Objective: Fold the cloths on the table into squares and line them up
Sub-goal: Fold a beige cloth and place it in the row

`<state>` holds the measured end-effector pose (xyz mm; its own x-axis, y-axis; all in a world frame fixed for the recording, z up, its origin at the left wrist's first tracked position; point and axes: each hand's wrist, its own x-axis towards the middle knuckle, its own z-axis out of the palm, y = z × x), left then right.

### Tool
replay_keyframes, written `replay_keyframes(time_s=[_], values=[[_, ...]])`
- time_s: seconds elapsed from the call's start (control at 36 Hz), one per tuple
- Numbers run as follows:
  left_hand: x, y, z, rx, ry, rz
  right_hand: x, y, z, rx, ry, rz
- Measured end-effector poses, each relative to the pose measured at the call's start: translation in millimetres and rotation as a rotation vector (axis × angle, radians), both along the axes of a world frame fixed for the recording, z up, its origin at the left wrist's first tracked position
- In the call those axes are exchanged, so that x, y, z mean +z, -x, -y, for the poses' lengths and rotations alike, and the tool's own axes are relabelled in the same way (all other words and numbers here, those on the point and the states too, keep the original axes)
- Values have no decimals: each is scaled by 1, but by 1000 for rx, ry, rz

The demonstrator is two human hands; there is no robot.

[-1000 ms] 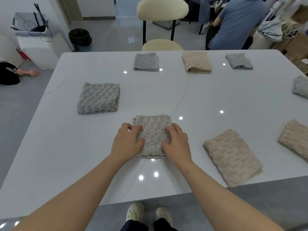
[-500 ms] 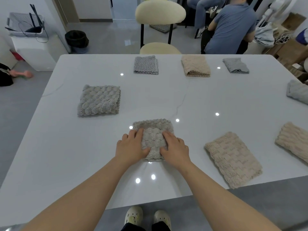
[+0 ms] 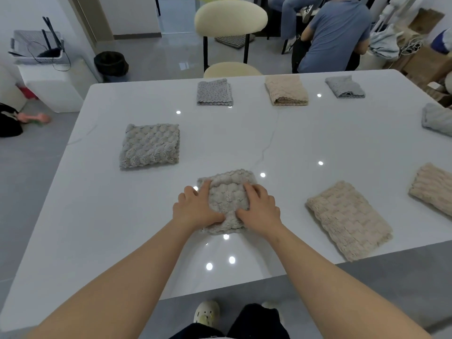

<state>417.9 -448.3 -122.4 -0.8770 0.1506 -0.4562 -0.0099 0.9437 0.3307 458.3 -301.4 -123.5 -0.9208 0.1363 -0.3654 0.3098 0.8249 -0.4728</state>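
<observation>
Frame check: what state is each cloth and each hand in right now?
Left hand: pressing on the centre cloth.
Right hand: pressing on the centre cloth.
Centre cloth: folded, under both hands.
Grey bubble cloth: folded square, flat.
Far left grey cloth: folded, flat.
Far beige cloth: folded, flat.
Far right grey cloth: folded, flat.
Near beige cloth: folded oblong, skewed.

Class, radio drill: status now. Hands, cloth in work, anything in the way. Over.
Left hand and right hand both pressing the grey cloth. Cloth folded, flat on table. Nothing in the way; beige cloth lies apart, right.
</observation>
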Motion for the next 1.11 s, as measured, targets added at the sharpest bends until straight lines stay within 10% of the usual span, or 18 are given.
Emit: replay_keyframes(time_s=[0.25,0.64,1.11], values=[[16,-29,-58,-48,-120,-481,0,-18,-42,-101,215,-138],[4,-63,-197,67,-378,-133,19,-48,-187,-172,166,-310],[-5,-81,-248,579,-635,121,-1,-75,-260,-247,122,-58]])
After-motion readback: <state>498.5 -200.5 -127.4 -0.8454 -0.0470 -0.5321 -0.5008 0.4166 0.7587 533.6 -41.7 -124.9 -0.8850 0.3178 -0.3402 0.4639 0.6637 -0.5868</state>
